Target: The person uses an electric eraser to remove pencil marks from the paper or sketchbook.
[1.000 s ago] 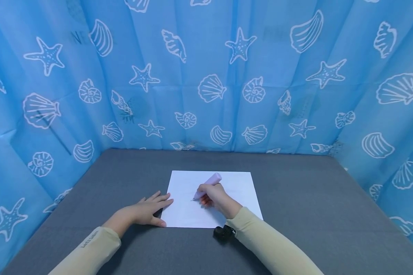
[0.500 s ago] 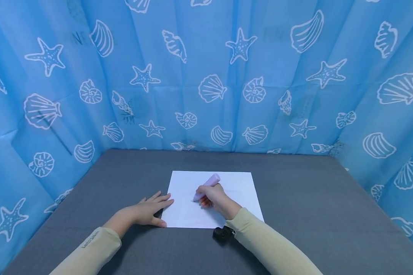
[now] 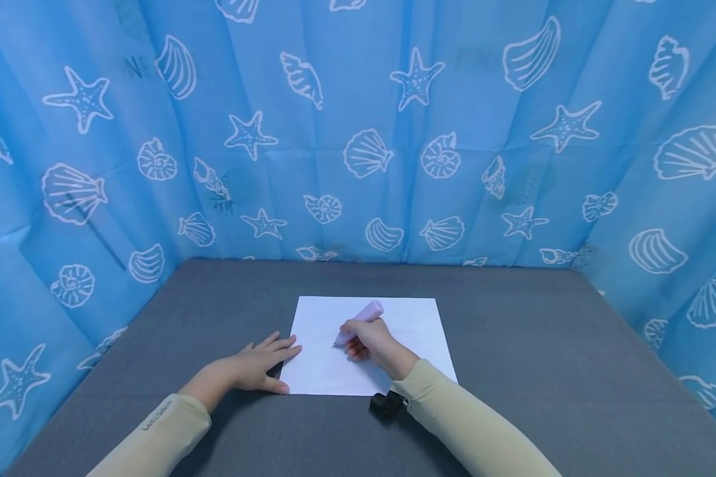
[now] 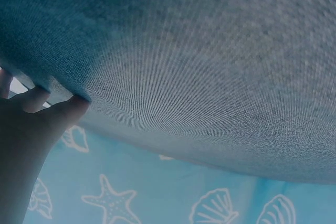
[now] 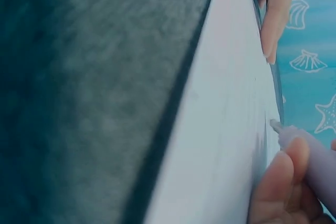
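Observation:
A sheet of white paper lies on the grey tabletop, in front of the person. The right hand pinches a thick lilac pen low on its barrel, leaning back to the right. In the right wrist view, the pen's pointed metallic tip is right at the paper, beside a small faint mark, with fingertips round the barrel. The left hand rests with spread fingers on the paper's left edge, its thumb near the lower left corner. In the left wrist view, that hand shows at the left border.
The grey cloth-covered table spreads out around the paper. A blue curtain with white shells and starfish hangs behind and along both sides. A small black device sits under the right wrist, by the paper's near edge.
The pen's tilt and tip shift very slightly as the right hand moves a little in place. The left hand and the paper stay where they were.

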Tool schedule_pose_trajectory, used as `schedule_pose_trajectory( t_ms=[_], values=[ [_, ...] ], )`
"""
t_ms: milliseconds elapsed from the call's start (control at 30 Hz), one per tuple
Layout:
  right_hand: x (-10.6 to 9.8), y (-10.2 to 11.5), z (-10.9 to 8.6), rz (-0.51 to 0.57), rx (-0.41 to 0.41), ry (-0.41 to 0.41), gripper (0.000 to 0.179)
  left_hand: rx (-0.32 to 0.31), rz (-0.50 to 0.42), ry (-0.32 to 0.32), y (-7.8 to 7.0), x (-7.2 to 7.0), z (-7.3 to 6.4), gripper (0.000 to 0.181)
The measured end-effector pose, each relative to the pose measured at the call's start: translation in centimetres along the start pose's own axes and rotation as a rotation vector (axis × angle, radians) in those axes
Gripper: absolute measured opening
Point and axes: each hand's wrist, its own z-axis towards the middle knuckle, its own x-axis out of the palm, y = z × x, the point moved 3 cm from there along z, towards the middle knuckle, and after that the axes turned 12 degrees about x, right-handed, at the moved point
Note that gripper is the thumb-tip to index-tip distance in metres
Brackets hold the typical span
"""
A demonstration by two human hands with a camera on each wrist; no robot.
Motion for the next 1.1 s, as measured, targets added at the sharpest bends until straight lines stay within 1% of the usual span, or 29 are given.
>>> schedule_pose_trajectory(
  t_ms=[167, 367, 467, 633, 900, 1100],
  values=[
    [-0.06, -0.06, 0.17, 0.006, -0.008, 0.012, 0.018, 0.005, 0.003, -0.002, 0.26, 0.12, 0.21, 0.084],
    [0.15, -0.18, 0.18, 0.050, -0.017, -0.049, 0.012, 0.017, 0.002, -0.005, 0.20, 0.07, 0.28, 0.084],
    [0.20, -0.21, 0.20, 0.053, -0.015, -0.060, 0.011, 0.020, 0.000, -0.005, 0.19, 0.06, 0.26, 0.084],
    [0.29, -0.18, 0.12, 0.022, -0.003, -0.050, 0.013, 0.011, -0.002, 0.000, 0.18, 0.06, 0.12, 0.083],
    [0.28, 0.03, 0.01, 0.019, -0.003, -0.025, 0.014, 0.007, -0.007, 0.006, 0.12, 0.00, 0.05, 0.083],
    [0.33, -0.02, 0.08, 0.056, -0.014, 0.003, 0.015, 0.002, -0.003, 0.008, 0.26, 0.06, 0.10, 0.084]
  ],
)
